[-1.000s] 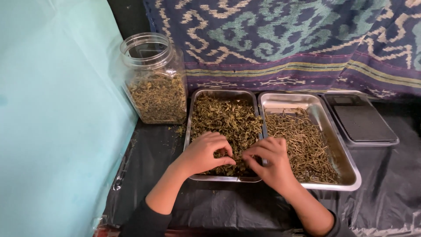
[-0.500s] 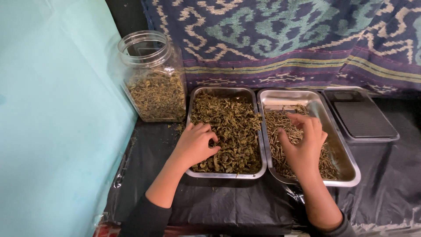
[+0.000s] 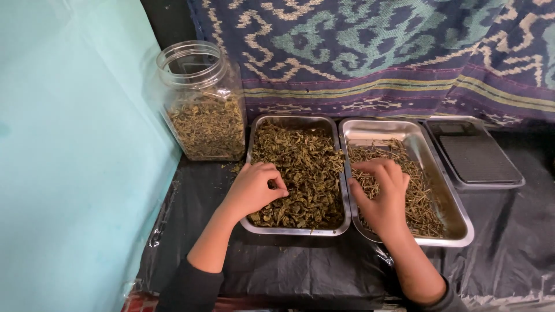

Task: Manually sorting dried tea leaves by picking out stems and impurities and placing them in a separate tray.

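A: What does the left hand [image 3: 252,189] have?

B: It sits curled at the near-left corner of the leaf tray [image 3: 292,231], fingertips pinched into the dried leaves [image 3: 303,167]. Whether the grip has closed on a piece, I cannot tell; the thumb hides it.

A: And the right hand [image 3: 381,193]?

B: Over the near-left part of the stem tray [image 3: 457,225], palm down, fingers bent loosely onto the stems [image 3: 419,199]. It looks released, resting rather than clamping, though the underside is hidden.

A: How would the leaves handle?

B: Very light, I judge, brittle and crumbly. A soft fingertip pinch suits them; squeezing would likely powder them. The stems look thin, stiff and springy, easy to scatter, best nipped mid-length.

A: Edges near the grips?

B: The two trays' rims touch between the hands, a raised steel lip each. Left of the left grip, bare black sheeting [image 3: 300,271] and a few spilled crumbs. Beyond it stands the open jar [image 3: 202,104], part full of leaves, close to the turquoise wall [image 3: 75,162].

A: Open room?

B: Mostly toward the person, on the sheeted bench. Right of the right grip lies the scale [image 3: 477,153], just beside the stem tray. The patterned cloth [image 3: 376,52] closes the far side.
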